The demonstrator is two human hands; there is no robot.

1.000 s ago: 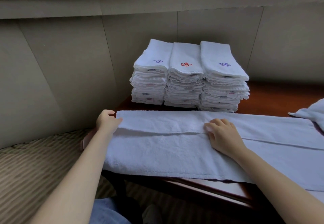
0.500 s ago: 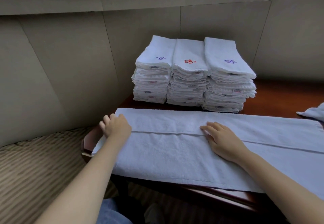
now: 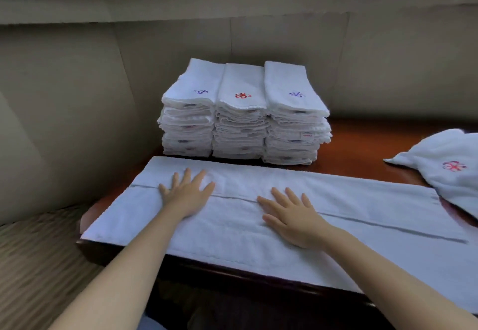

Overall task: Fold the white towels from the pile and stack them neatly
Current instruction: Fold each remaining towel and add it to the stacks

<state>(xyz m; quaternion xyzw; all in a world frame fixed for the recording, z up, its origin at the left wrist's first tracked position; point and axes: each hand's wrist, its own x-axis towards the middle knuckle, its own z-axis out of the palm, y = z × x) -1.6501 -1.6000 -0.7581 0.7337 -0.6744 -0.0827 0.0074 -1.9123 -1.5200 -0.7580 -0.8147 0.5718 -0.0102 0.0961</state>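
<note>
Both hands [image 3: 187, 195] flat on towel [image 3: 336, 200]

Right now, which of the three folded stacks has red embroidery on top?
The middle stack: its top towel bears a red mark; the left stack and right stack show blue-purple ones.

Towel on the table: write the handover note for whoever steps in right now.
Left hand and right hand: both flat, fingers spread, pressing the long towel.
Long towel: lies lengthwise across the wooden table, folded to a long strip with a seam along its middle.
Done: three stacks of folded towels stand behind it.
Left: fold this strip short and stack it, then the loose towel at the right.
</note>
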